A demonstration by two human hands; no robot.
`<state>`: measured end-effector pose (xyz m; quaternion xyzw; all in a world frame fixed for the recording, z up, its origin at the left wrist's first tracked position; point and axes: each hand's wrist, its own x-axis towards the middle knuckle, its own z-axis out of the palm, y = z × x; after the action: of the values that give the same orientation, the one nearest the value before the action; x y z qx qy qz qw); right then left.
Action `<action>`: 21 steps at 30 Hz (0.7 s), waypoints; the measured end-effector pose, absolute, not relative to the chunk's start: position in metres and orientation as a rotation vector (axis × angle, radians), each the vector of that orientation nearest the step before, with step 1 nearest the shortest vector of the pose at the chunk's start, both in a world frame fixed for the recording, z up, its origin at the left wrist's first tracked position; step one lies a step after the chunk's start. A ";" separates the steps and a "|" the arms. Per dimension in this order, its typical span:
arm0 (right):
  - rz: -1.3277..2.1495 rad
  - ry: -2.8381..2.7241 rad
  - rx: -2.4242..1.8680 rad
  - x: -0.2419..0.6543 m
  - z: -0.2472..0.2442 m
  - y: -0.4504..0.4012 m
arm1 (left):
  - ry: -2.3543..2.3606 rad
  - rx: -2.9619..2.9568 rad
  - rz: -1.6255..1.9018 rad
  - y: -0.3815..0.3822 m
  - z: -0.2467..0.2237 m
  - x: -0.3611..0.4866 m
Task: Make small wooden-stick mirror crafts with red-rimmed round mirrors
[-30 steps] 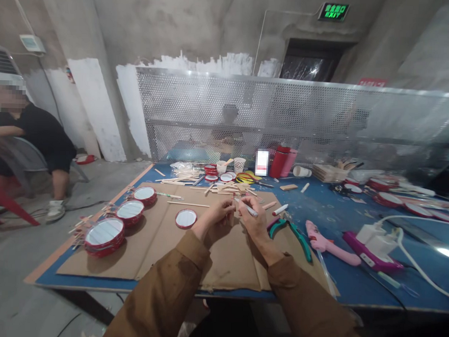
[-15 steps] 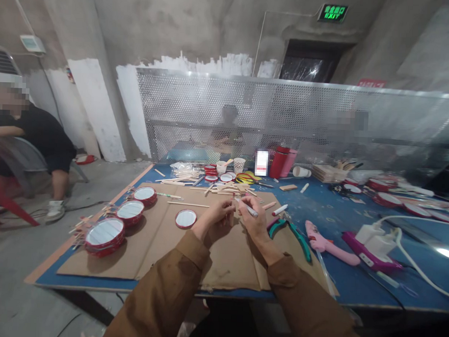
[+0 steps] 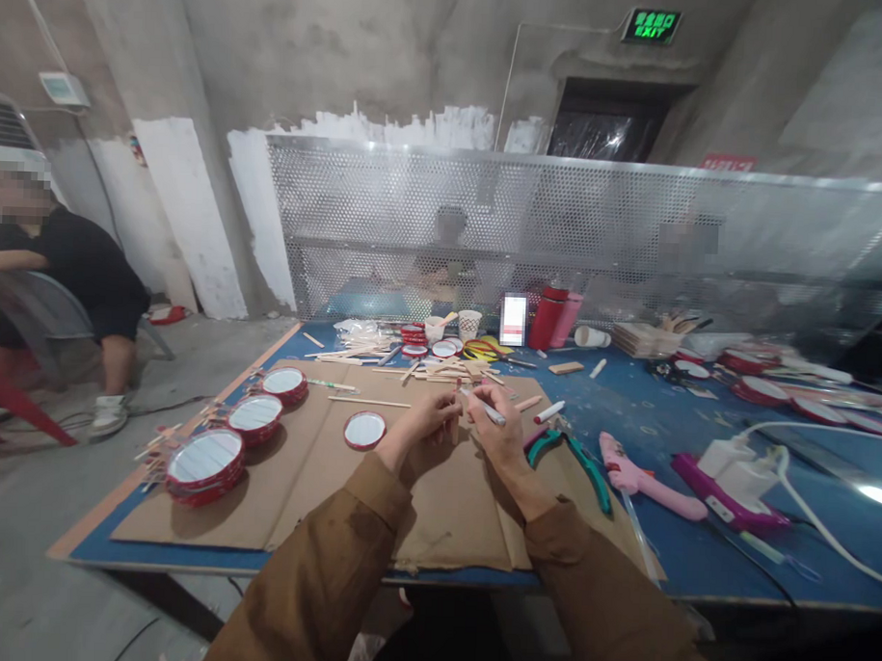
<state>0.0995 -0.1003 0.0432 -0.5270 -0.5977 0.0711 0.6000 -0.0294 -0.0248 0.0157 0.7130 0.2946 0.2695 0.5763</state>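
Observation:
Over the cardboard sheet (image 3: 319, 519), my two hands are close together. My right hand (image 3: 501, 437) is closed around a white marker pen (image 3: 490, 410), its tip pointing at my left fingers. My left hand (image 3: 429, 425) is pinched on something small and reddish that I cannot make out. Left of it lies a round white disc with a red rim (image 3: 365, 430). Stacks of similar red-rimmed discs (image 3: 205, 457) stand along the left, with thin sticks out at their side. Beyond my hands lies a pile of wooden sticks (image 3: 440, 371).
To the right lie green-handled pliers (image 3: 585, 470), a red-capped marker (image 3: 549, 412), a pink glue gun (image 3: 645, 480) and a purple power strip (image 3: 728, 495) with white plugs. Paper cups (image 3: 470, 323) and a red bottle (image 3: 548, 318) stand at the back. A person (image 3: 74, 269) sits at far left.
Hardly anything differs. Both hands keep their place and grip, and the camera view has shifted very slightly.

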 end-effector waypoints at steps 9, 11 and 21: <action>0.145 -1.395 -1.205 0.098 0.046 -0.101 | 0.666 1.673 0.623 -0.029 0.022 -0.031; 0.139 -1.392 -1.204 0.098 0.045 -0.101 | 0.679 1.667 0.630 -0.030 0.022 -0.031; 0.153 -1.393 -1.229 0.099 0.043 -0.101 | 0.682 1.642 0.626 -0.028 0.020 -0.031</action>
<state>0.0986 -0.1009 0.0428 -0.5292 -0.5999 0.0659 0.5964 -0.0308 -0.0281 0.0201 0.7049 0.2926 0.2687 0.5876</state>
